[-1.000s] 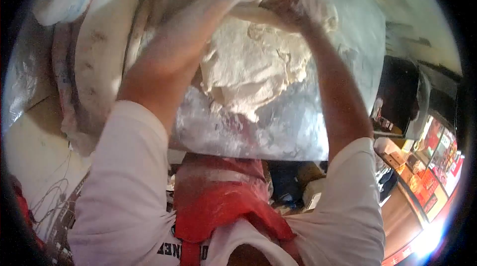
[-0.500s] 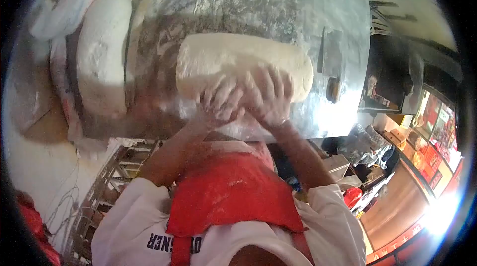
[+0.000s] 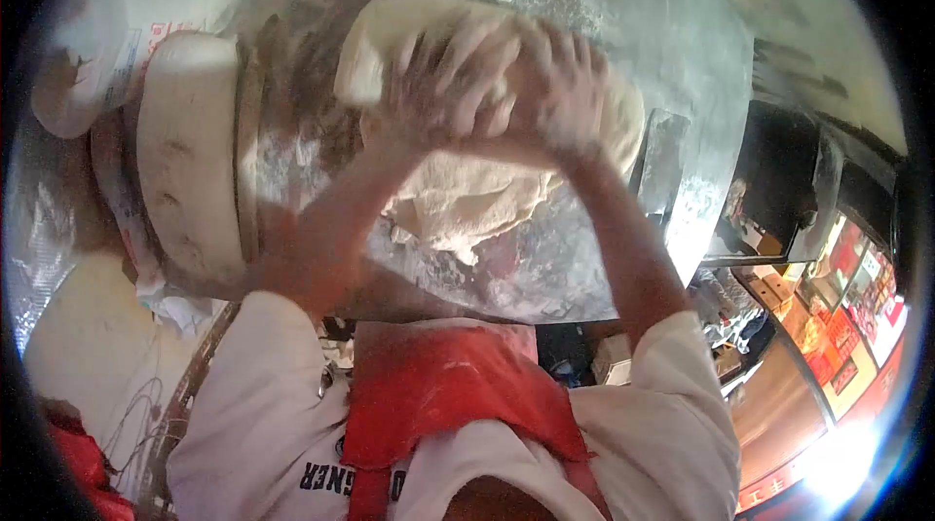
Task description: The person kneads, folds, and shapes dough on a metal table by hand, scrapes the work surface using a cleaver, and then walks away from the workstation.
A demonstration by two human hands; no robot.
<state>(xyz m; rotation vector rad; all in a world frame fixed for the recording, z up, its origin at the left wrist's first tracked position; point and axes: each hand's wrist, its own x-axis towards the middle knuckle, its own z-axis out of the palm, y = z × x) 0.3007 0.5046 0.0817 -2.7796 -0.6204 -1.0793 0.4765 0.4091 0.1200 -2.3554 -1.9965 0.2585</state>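
Note:
A large pale mass of dough (image 3: 467,195) lies on the floured metal worktop (image 3: 575,278), with a ragged flap towards my body and a smooth thick part beyond my hands. On its middle rests my left hand (image 3: 453,83), fingers spread and somewhat blurred. My right hand (image 3: 565,88) presses on the dough beside it, its fingers also spread and pointing away from me. Part of the dough is hidden under both hands.
A long dough roll (image 3: 190,151) lies at the left, beside a wooden strip (image 3: 248,141). Behind it is a white sack (image 3: 146,24) with red print. A flat metal scraper (image 3: 664,161) lies right of the dough. Boxes (image 3: 769,287) stand at the far right.
Half a second ago the dough was a compact roll near my body with both hands at its near side. Now my hands are farther forward and a ragged flap shows on the near side.

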